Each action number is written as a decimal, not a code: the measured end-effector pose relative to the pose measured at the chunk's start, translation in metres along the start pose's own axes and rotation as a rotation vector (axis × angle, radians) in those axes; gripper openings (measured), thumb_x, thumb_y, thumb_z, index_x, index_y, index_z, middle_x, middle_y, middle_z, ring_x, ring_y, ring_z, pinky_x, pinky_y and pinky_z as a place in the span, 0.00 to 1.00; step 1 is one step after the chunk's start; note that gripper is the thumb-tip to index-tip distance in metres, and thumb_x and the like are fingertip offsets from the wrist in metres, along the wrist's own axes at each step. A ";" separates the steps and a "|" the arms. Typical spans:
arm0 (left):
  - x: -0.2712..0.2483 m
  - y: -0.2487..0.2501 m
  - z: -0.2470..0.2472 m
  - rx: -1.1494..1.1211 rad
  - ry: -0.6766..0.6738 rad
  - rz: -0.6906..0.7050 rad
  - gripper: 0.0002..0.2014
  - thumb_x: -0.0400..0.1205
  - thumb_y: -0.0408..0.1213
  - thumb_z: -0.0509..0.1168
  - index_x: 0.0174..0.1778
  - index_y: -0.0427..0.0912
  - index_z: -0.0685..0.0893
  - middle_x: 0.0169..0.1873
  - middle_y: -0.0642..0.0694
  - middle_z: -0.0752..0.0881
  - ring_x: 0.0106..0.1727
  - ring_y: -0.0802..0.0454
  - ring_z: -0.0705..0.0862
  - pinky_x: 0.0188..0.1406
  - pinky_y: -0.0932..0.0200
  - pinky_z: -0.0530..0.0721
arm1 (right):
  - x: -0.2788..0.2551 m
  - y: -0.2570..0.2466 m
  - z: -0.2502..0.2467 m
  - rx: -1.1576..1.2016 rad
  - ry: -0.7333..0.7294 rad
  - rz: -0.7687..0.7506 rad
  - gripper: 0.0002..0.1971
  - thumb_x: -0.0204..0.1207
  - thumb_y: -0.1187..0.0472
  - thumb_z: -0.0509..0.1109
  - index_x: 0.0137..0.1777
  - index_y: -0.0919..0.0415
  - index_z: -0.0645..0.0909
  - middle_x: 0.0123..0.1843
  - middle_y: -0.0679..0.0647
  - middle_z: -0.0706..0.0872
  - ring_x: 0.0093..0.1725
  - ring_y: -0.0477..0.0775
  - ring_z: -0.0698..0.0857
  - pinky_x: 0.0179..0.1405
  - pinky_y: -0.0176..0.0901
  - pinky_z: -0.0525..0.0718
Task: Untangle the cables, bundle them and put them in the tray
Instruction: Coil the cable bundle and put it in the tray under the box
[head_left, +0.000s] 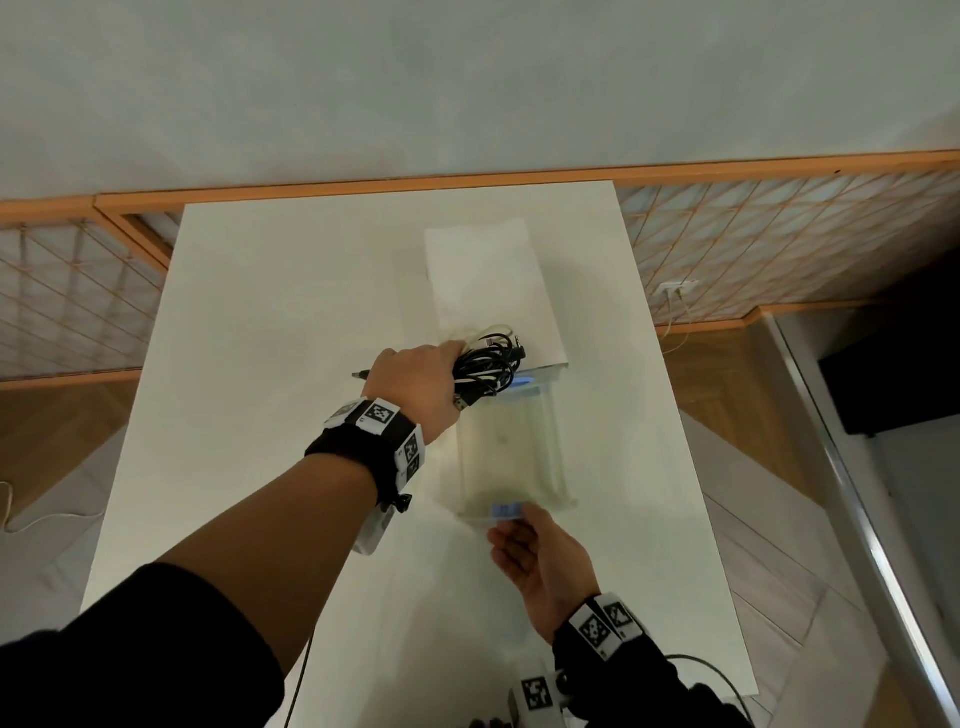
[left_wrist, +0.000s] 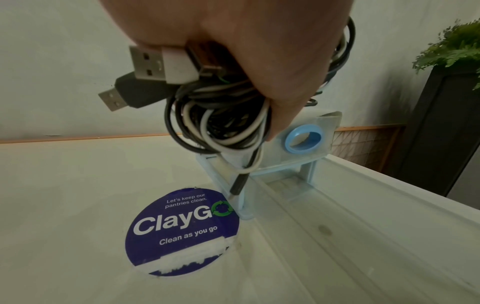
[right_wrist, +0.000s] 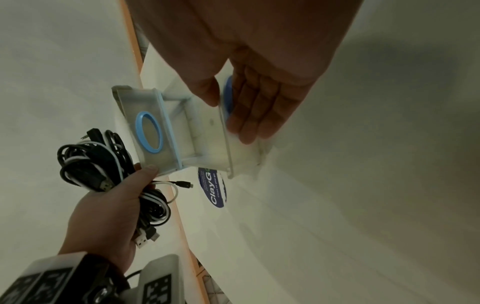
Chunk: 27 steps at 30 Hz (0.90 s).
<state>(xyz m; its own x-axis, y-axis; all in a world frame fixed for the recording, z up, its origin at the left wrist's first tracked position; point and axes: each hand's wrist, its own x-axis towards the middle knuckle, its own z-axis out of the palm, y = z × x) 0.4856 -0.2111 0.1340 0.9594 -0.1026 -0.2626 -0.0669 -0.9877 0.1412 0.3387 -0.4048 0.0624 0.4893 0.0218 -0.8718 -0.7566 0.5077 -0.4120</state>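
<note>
Head view, bundle: left hand (head_left: 415, 382) is gripping the cable bundle (head_left: 488, 366), black and white cords coiled together, above the far end of the tray (head_left: 558, 457), at 12 o'clock from it.
Left wrist view, plugs: two USB plugs (left_wrist: 145, 61) are sticking out of the fist sideways; one thin cord end (left_wrist: 237, 186) is dangling down beside the tray's far corner.
Right hand: right hand (head_left: 545, 561) is lying with fingers straight against the tray's near end wall at 6 o'clock, holding nothing, bracing it.
Tray: clear plastic, on the white surface (head_left: 260, 312), blue ring (left_wrist: 303, 138) in its far end wall; no cable is visible inside it.
Sticker: round blue sticker (left_wrist: 182, 232) on the surface at the tray's 9 o'clock.
Risk, snag: dangling end is likely catching on the rim or ring and staying outside.
Risk, spring: coils are unbound as far as visible; releasing could let them spread over the walls.
Risk, slide: light tray could be shifting if the bracing hand is lifting early.
</note>
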 end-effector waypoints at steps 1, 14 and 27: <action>0.000 0.000 0.000 0.000 -0.002 0.001 0.23 0.86 0.54 0.63 0.77 0.53 0.74 0.55 0.47 0.91 0.54 0.40 0.90 0.56 0.50 0.74 | -0.004 0.002 -0.003 0.014 -0.003 0.004 0.13 0.85 0.56 0.73 0.55 0.67 0.90 0.42 0.61 0.90 0.44 0.60 0.91 0.52 0.53 0.88; -0.037 0.013 -0.028 -0.204 0.073 -0.093 0.16 0.85 0.52 0.65 0.63 0.48 0.80 0.40 0.50 0.90 0.43 0.41 0.89 0.42 0.50 0.83 | -0.009 0.004 -0.006 0.057 -0.038 0.028 0.17 0.89 0.56 0.69 0.64 0.71 0.88 0.48 0.64 0.93 0.49 0.61 0.95 0.53 0.52 0.92; -0.044 0.060 0.044 -1.122 -0.714 -0.619 0.33 0.63 0.62 0.75 0.55 0.39 0.92 0.55 0.36 0.95 0.61 0.32 0.93 0.72 0.33 0.86 | -0.007 0.009 -0.005 0.063 -0.111 0.022 0.17 0.88 0.57 0.68 0.67 0.69 0.88 0.65 0.69 0.91 0.59 0.65 0.89 0.71 0.63 0.84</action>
<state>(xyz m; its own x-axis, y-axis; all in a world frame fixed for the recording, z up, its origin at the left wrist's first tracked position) 0.4272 -0.2715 0.1119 0.3964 -0.0703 -0.9154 0.8597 -0.3215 0.3970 0.3267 -0.4046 0.0638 0.5207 0.1268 -0.8443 -0.7407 0.5589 -0.3728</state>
